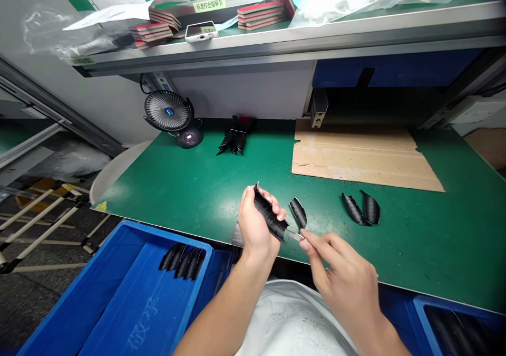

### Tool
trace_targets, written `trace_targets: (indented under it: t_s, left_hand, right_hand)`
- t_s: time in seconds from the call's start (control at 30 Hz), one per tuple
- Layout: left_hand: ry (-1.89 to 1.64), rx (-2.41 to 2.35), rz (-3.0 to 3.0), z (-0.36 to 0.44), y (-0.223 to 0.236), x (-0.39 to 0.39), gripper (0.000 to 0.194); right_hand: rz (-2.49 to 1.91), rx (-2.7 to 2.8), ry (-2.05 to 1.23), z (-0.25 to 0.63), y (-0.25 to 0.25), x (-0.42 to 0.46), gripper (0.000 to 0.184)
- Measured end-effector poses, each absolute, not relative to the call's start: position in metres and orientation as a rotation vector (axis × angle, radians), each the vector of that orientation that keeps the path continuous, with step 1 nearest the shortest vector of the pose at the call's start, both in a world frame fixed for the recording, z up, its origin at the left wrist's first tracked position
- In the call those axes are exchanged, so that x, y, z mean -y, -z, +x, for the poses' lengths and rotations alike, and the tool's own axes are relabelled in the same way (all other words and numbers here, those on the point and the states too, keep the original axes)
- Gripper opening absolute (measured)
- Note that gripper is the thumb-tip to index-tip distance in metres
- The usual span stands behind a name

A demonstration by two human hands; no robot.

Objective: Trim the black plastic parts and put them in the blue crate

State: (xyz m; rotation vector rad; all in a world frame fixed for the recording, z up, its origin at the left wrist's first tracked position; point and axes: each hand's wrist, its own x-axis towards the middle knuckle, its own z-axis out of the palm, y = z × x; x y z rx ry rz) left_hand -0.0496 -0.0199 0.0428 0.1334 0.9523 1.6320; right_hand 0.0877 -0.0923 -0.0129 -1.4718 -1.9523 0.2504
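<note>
My left hand (256, 227) holds a ribbed black plastic piece (270, 218) upright in its fingers, just above the front edge of the green work mat (190, 182). My right hand (343, 274) pinches a small metal craft knife (294, 235), and its tip reaches the lower end of that piece. A curved black piece (298, 212) lies beside the held one. Farther right, two similar pieces (354, 209) rest against each other on the mat.
A blue crate (118, 287) with black pieces (183, 263) stands below the near left edge of the bench, and another blue crate (435, 319) sits at lower right. A black cluster of parts (234, 137), a desk fan (168, 111) and a cardboard sheet (363, 158) lie toward the back. A metal shelf (276, 42) runs overhead.
</note>
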Motion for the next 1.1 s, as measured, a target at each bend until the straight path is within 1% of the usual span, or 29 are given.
trace_targets:
  t_s: [0.1, 0.17, 0.23, 0.3, 0.37, 0.4, 0.47, 0.5, 0.6, 0.7, 0.8, 0.93, 1.03, 1.1]
  left_hand:
    - [-1.643, -0.972, 0.109, -0.05, -0.043, 0.019, 0.021]
    - [-1.643, -0.976, 0.077, -0.051, -0.044, 0.02, 0.02]
    - [-1.64, -0.979, 0.058, -0.05, -0.044, 0.022, 0.019]
    - [-1.632, -0.986, 0.084, -0.048, -0.04, 0.022, 0.018]
    - [-1.628, -1.026, 0.207, -0.047, -0.025, 0.018, 0.021]
    - [-1.613, -1.098, 0.333, -0.048, -0.013, 0.013, 0.023]
    - [-1.55, -1.313, 0.651, -0.054, 0.017, -0.003, 0.03]
    - [-1.418, -1.472, 0.843, -0.06, 0.035, -0.013, 0.032]
    - [-1.314, -1.631, 0.953, -0.08, 0.082, -0.041, 0.03]
    - [-1.301, -1.728, 1.04, -0.095, 0.105, -0.056, 0.022]
    - [-1.321, -1.769, 1.143, -0.098, 0.103, -0.06, 0.004]
    - [-1.358, -1.761, 1.224, -0.096, 0.081, -0.055, 0.013]
    - [-1.335, -1.713, 1.213, -0.096, 0.064, -0.037, 0.012]
    - [-1.267, -1.646, 1.17, -0.093, 0.056, -0.017, 0.016]
  right_hand:
    - [-1.377, 2.003, -0.084, 0.092, 0.017, 0.095, 0.029]
    - [-1.282, 1.966, -0.096, 0.093, 0.018, 0.096, 0.034]
    - [-1.239, 1.829, -0.27, 0.09, 0.019, 0.095, 0.033]
    - [-1.28, 1.636, -0.558, 0.084, 0.022, 0.09, 0.025]
    - [-1.39, 1.48, -0.811, 0.078, 0.033, 0.08, 0.026]
    - [-1.461, 1.453, -0.861, 0.077, 0.041, 0.074, 0.029]
    - [-1.646, 1.552, -0.789, 0.078, 0.063, 0.064, 0.033]
    - [-1.737, 1.642, -0.711, 0.08, 0.075, 0.06, 0.033]
    - [-1.909, 1.853, -0.561, 0.092, 0.108, 0.056, 0.028]
    - [-1.943, 1.895, -0.524, 0.101, 0.122, 0.058, 0.022]
    - [-1.957, 1.904, -0.481, 0.101, 0.121, 0.057, 0.025]
    - [-1.909, 1.945, -0.477, 0.091, 0.116, 0.049, 0.028]
    - [-1.863, 1.987, -0.493, 0.095, 0.116, 0.043, 0.021]
    - [-1.823, 2.004, -0.517, 0.11, 0.11, 0.041, 0.02]
